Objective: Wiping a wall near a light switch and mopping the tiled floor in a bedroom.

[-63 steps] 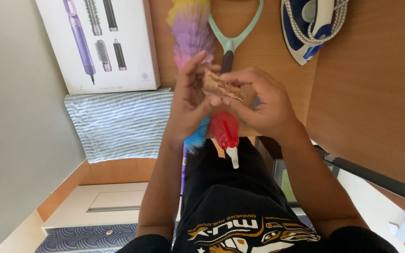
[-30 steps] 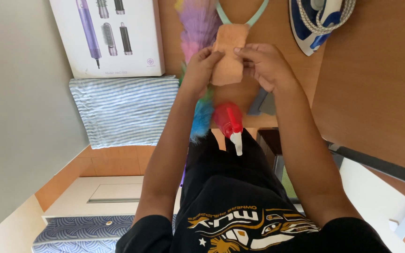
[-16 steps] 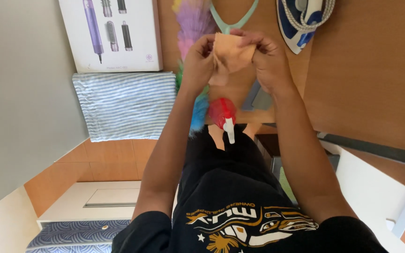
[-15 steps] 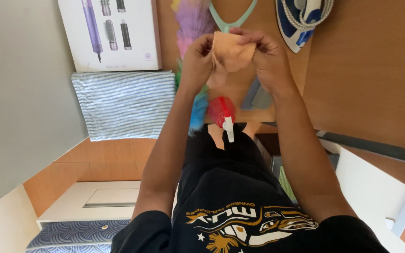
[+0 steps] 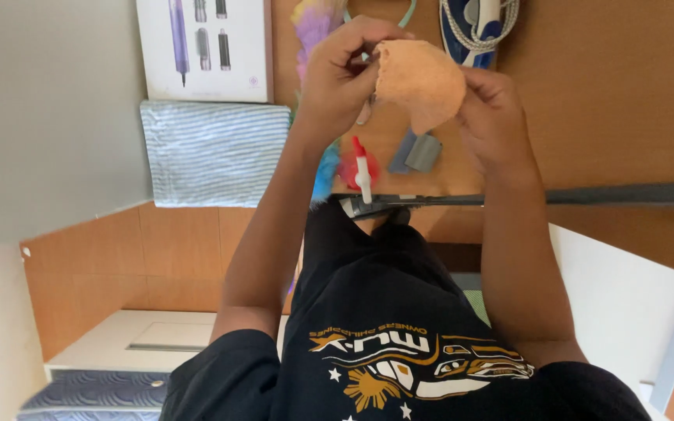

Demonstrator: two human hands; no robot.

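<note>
Orange cloth (image 5: 421, 82) hangs stretched between both hands above the wooden desk (image 5: 610, 93): the left hand (image 5: 341, 74) pinches one edge, the right hand (image 5: 489, 117) pinches the other, spreading it flat. Under the cloth stands a red spray bottle (image 5: 359, 164), beside it a colourful duster (image 5: 313, 31); beyond lies an iron (image 5: 477, 27).

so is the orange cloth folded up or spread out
Partly spread: the orange cloth is held up off the table between the left hand and right hand, bunched at the edges, not flat.
</note>
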